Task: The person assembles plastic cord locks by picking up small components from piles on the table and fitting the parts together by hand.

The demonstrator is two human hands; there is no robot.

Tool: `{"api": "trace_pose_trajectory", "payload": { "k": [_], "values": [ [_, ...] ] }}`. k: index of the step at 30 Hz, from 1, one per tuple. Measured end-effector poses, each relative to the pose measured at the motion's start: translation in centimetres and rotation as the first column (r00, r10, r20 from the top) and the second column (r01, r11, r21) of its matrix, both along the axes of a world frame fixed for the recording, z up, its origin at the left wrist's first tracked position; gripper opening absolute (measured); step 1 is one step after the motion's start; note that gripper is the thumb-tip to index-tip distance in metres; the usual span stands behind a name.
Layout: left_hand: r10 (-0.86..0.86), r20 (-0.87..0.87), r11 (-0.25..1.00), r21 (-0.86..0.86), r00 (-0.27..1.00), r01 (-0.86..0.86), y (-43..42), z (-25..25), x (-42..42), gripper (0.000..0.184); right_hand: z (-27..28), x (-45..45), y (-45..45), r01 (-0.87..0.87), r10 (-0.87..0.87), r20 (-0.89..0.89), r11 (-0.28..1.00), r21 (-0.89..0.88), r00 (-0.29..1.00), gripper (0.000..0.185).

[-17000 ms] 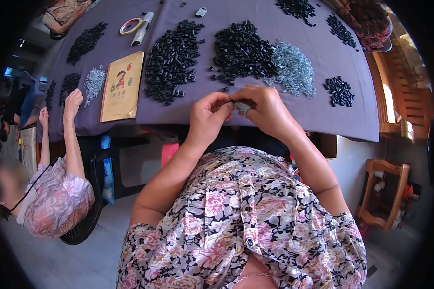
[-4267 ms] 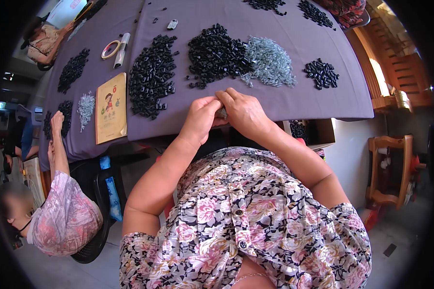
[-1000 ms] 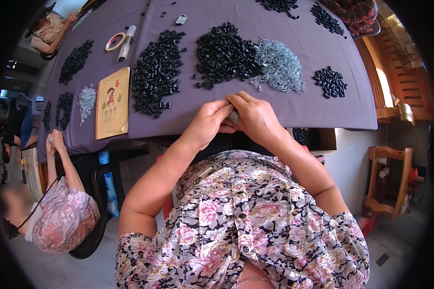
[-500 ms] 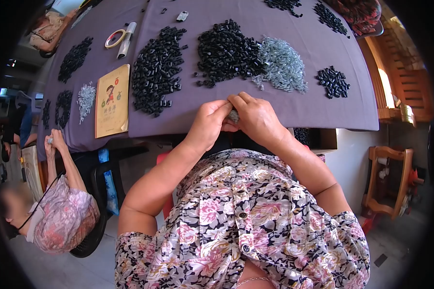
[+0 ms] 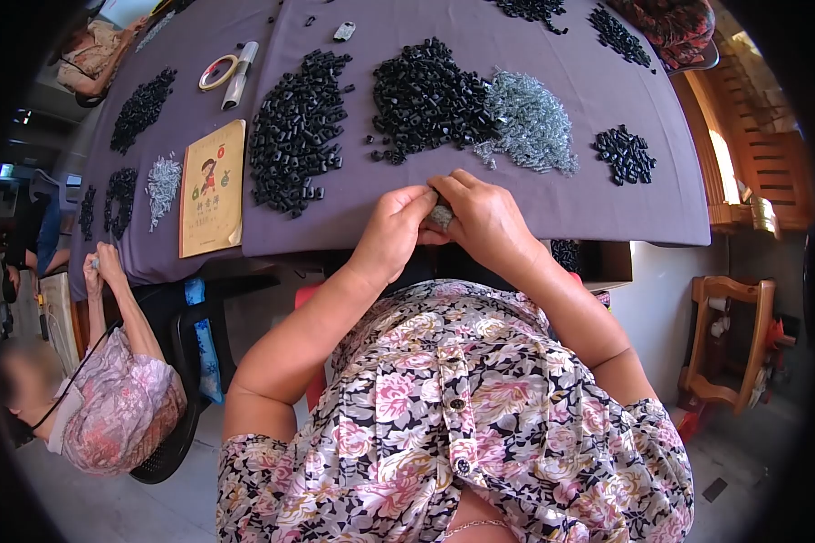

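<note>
My left hand (image 5: 395, 226) and my right hand (image 5: 491, 221) meet at the table's front edge, fingertips together and closed. Between them shows a small grey, rough-looking lump (image 5: 441, 215), mostly covered by the fingers; it may be a cluster of small clear pieces. A dark spot sits at the pinched fingertips, too small to name. Just beyond my hands lie a large pile of small black plastic parts (image 5: 430, 100) and, touching it on the right, a pile of small clear pieces (image 5: 536, 122). Another long black pile (image 5: 299, 136) is to the left.
A yellow booklet (image 5: 212, 195), a tape roll (image 5: 217, 72) and a clear roll (image 5: 239, 77) lie left on the purple-grey cloth (image 5: 607, 213). A smaller black pile (image 5: 625, 154) lies right. Another person (image 5: 122, 398) sits at left, hands together. A wooden chair (image 5: 770, 154) stands right.
My right hand's fingers have shifted up slightly, and more of the grey lump shows between my hands. The piles stay where they were.
</note>
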State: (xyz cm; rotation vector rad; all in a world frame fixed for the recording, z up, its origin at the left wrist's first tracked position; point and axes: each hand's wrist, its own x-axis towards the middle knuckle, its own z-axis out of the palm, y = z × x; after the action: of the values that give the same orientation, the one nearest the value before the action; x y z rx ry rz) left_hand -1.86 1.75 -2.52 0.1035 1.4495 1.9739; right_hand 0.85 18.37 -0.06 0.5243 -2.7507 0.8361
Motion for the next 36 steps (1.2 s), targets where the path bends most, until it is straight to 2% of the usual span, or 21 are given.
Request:
{"api": "trace_pose_trajectory", "payload": {
  "k": [12, 14, 17, 20, 23, 26, 32, 36],
  "values": [
    [0.017, 0.030, 0.999, -0.046, 0.999, -0.016, 0.6, 0.5, -0.3, 0.027, 0.1, -0.1, 0.1, -0.014, 0.014, -0.012, 1.000, 0.016, 1.000, 0.031],
    [0.026, 0.021, 0.999, -0.026, 0.999, -0.026, 0.6, 0.4, -0.3, 0.027, 0.3, 0.0, -0.2, -0.006, 0.006, -0.012, 1.000, 0.003, 1.000, 0.033],
    [0.103, 0.038, 0.995, -0.001, 0.994, -0.103, 0.7, 1.0, -0.1, 0.027, 0.5, -0.2, -0.3, -0.012, 0.012, 0.002, 0.993, -0.120, 1.000, 0.038],
    [0.116, 0.063, 0.993, -0.013, 0.991, -0.116, 0.8, 1.6, -0.1, 0.027, 0.3, -0.5, -0.1, -0.011, 0.015, 0.035, 0.992, -0.126, 0.999, 0.041],
    [0.106, 0.119, 0.994, -0.001, 0.987, -0.106, 0.6, 1.5, -0.3, 0.028, 0.2, -0.5, -0.3, 0.000, 0.002, 0.024, 0.997, -0.083, 1.000, 0.038],
    [0.019, 0.121, 0.999, -0.046, 0.992, -0.013, 0.2, 1.2, -0.7, 0.029, -0.3, -0.4, 0.0, -0.029, 0.030, 0.018, 0.998, -0.052, 0.999, 0.036],
    [-0.051, 0.091, 0.997, -0.050, 0.995, 0.056, -0.1, 1.0, -0.7, 0.031, -0.5, -0.4, 0.4, -0.077, 0.083, 0.039, 0.986, -0.145, 0.996, 0.034],
    [-0.039, 0.055, 0.997, -0.063, 0.998, 0.042, 0.0, 0.9, -0.3, 0.031, -0.4, -0.2, 0.2, -0.056, 0.065, 0.056, 0.987, -0.152, 0.996, 0.031]
  ]
}}
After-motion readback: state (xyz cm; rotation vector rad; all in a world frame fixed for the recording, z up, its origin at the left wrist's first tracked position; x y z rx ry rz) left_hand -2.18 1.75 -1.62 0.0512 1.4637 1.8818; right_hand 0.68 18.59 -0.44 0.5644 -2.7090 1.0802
